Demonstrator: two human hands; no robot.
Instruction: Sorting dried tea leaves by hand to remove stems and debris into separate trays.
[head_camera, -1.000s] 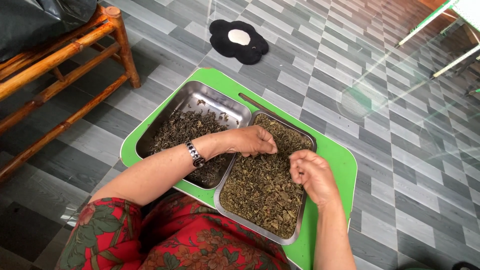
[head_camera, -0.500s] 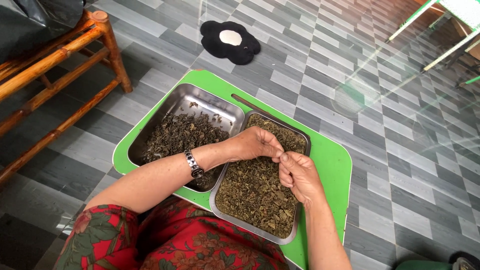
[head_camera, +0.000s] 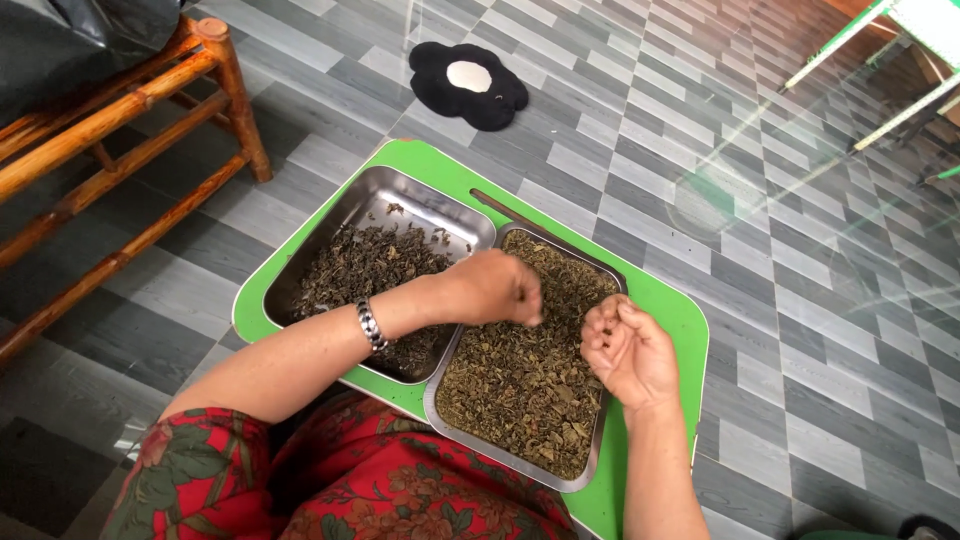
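Comparing this moment with half a second back, I find the hands have parted: then their fingertips met over the right-hand steel tray (head_camera: 600, 432); now they are apart. My left hand (head_camera: 497, 287) reaches across, fingers pinched downward just above the olive-green dried leaves (head_camera: 520, 385); motion blur hides whether a leaf sits in the pinch, so I cannot tell. My right hand (head_camera: 630, 350) hovers over the same tray's right edge, palm up, fingers loosely curled and half open; I see nothing in it. I judge a pick has just been passed or dropped and sorting continues. The darker leaves (head_camera: 365, 270) lie in the left-hand steel tray (head_camera: 420, 195). Both trays rest side by side on the green board (head_camera: 675, 310).
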